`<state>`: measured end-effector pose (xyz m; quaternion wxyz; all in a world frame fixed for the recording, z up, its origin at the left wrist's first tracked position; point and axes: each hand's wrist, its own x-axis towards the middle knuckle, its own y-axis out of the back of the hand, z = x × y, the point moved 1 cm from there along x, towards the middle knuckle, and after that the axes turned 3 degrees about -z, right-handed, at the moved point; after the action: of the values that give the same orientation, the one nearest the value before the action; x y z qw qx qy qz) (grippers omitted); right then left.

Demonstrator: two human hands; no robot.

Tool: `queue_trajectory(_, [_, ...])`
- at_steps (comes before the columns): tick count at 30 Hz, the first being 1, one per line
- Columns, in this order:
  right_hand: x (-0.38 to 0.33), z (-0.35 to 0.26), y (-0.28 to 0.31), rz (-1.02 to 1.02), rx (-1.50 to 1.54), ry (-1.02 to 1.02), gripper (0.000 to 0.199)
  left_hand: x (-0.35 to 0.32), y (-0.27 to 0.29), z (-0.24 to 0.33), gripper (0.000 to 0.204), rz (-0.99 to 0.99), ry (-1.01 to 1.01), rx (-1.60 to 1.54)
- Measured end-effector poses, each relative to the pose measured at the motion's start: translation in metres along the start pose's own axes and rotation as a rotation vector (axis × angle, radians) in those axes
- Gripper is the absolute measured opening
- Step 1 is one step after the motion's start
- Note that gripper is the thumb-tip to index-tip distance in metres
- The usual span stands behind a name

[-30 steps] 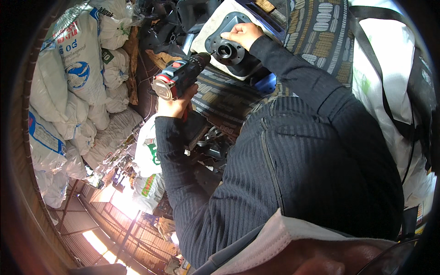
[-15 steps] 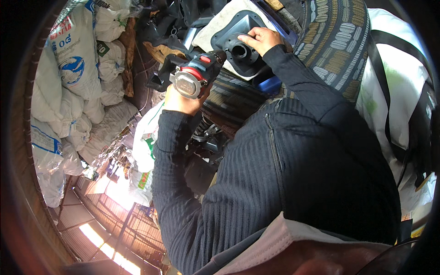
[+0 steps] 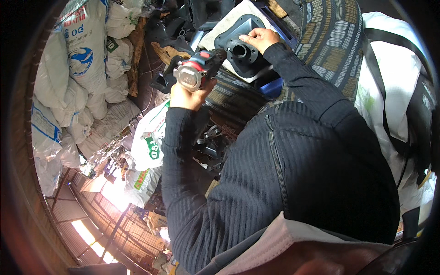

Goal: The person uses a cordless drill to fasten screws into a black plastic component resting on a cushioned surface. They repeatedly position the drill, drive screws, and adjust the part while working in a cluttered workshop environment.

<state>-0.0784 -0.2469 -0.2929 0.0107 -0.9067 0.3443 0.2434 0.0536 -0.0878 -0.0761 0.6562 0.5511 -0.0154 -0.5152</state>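
Observation:
My left hand (image 3: pixel 187 97) is closed round a cordless drill (image 3: pixel 191 75) with a red and grey body. The drill's nose points away, toward a black flanged part (image 3: pixel 246 33) with a round hollow neck and holes about its collar. That part lies on a white padded block (image 3: pixel 246 9). The nose reaches close beside the part's left edge; whether they touch I cannot tell. At the collar's far right edge, my right hand (image 3: pixel 264 39) grips the part with thumb and fingers, some of them hidden.
Stuffed white sacks (image 3: pixel 85 50) are piled at the left. More black parts (image 3: pixel 208 13) lie at the far side. A patterned cushion (image 3: pixel 327 41) curves round the right, with a white bag (image 3: pixel 385 78) beyond it. Metal pieces (image 3: pixel 212 137) lie below the drill.
The view has shifted a little. The drill sits slightly farther right in the picture, its nose nearer the black part's edge. My right hand keeps its place on the collar.

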Motion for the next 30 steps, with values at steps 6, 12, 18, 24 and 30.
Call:
queue_trajectory(6, [-0.023,-0.012,0.03,-0.461,1.155,-0.271,0.034,-0.053,-0.014,0.016,0.027,0.136,-0.082,-0.265])
queue_trajectory(12, [-0.039,-0.035,0.028,-0.733,1.343,-0.207,0.036,-0.075,-0.024,0.055,0.026,0.109,-0.024,-0.464])
queue_trajectory(18, [-0.045,-0.039,0.024,-0.728,1.235,-0.234,0.039,-0.08,-0.032,0.048,0.024,0.145,-0.057,-0.426])
queue_trajectory(24, [-0.049,-0.044,0.029,-0.788,0.882,-0.085,0.057,-0.081,-0.021,0.037,0.027,0.127,0.105,-0.609])
queue_trajectory(30, [-0.048,-0.047,0.031,-0.916,0.685,0.194,0.066,-0.088,-0.004,0.038,0.024,0.102,0.148,-0.634])
